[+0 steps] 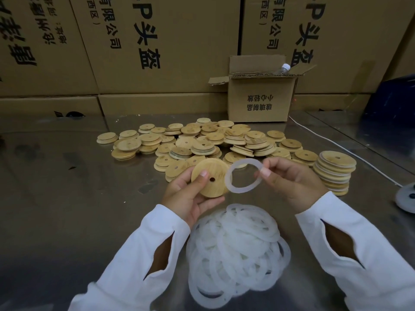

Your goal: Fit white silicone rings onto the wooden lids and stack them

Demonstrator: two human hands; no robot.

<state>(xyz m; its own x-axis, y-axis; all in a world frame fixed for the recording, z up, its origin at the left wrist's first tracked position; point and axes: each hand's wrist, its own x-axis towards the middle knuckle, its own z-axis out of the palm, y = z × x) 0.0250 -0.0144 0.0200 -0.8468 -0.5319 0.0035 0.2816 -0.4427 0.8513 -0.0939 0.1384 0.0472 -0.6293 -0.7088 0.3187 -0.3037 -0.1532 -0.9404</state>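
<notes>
From the head camera, the left hand (186, 196) grips a wooden lid (210, 177), thumb curled across its face near the centre hole and fingers behind its lower edge. The right hand (292, 178) pinches a white silicone ring (243, 176) at its right side between thumb and fingertips. The ring's left edge overlaps the lid's right rim; whether they touch I cannot tell. A heap of loose rings (235, 250) lies just below both hands. A pile of bare lids (202, 142) lies beyond them, and a stack of ringed lids (335, 171) stands right of the right hand. All rest on a shiny metal table (67, 198). An open small box (260, 97) and large printed cartons (168, 41) stand behind.
</notes>
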